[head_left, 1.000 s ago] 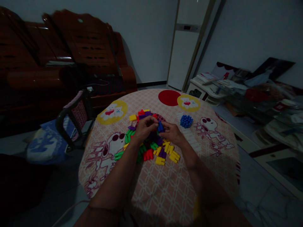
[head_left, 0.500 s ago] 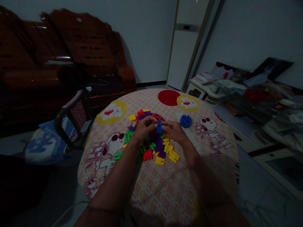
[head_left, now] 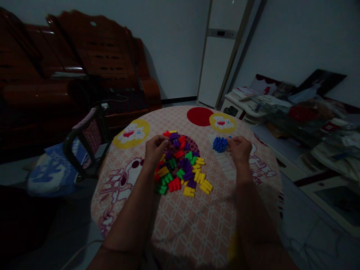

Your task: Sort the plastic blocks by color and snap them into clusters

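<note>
My right hand point(head_left: 240, 150) pinches a blue plastic building block point(head_left: 230, 137) at the right edge of a tight cluster of blue blocks point(head_left: 219, 144). Whether the held block is joined to the cluster cannot be made out. Over the left side of a loose pile of building blocks, my left hand point(head_left: 154, 152) is closed, thumb and fingertips together. What it holds, if anything, is too small to see. The pile mixes red blocks point(head_left: 174, 184), purple blocks point(head_left: 188, 168), green blocks point(head_left: 168, 177) and yellow blocks point(head_left: 206, 186), partly hidden behind my left hand.
A patterned cloth covers the round table point(head_left: 191, 225). To the left stands a chair point(head_left: 90, 138), with a wooden bench point(head_left: 98, 56) behind it. A cluttered low cabinet point(head_left: 298, 108) runs along the right, and a tall white unit point(head_left: 218, 56) stands at the back.
My hands were together over the pile with a blue block between them. They have parted: the left moved left, the right moved right to the blue cluster with a blue block.
</note>
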The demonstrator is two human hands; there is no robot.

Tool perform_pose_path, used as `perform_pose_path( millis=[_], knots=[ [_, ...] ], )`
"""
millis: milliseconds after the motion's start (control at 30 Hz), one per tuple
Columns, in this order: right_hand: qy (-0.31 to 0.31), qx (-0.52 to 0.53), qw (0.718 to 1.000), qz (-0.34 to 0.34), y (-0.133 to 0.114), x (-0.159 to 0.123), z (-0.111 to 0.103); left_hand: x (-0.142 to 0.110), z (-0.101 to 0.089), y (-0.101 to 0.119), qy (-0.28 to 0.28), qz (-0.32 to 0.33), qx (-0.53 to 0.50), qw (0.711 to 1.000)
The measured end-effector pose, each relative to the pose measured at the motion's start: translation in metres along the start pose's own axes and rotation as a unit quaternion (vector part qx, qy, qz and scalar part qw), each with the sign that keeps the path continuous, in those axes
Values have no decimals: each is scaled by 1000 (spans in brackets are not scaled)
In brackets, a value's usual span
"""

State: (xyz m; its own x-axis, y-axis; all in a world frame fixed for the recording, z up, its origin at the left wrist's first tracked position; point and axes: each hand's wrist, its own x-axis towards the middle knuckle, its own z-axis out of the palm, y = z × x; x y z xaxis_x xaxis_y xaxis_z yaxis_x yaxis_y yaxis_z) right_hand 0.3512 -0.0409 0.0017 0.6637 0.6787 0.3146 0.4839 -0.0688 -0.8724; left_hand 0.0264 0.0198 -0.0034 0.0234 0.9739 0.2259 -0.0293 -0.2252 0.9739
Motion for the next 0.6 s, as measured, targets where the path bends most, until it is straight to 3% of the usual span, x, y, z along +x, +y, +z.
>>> perform_pose_path(
  millis=[100, 267, 500, 600],
  knots=[
    [68, -143, 986, -46, 21, 8, -5, 5, -15, -2, 73, -9, -6, 997],
    [35, -228, 971, -62, 40, 3, 3, 10, -28, -8, 133, -25, -13, 991],
    [-8, -277, 955, -105, 42, -1, 5, 11, -37, -8, 147, -32, 6, 989],
    [-3, -304, 947, -106, 39, -1, 3, 9, -47, -3, 104, -47, 59, 992]
  ],
)
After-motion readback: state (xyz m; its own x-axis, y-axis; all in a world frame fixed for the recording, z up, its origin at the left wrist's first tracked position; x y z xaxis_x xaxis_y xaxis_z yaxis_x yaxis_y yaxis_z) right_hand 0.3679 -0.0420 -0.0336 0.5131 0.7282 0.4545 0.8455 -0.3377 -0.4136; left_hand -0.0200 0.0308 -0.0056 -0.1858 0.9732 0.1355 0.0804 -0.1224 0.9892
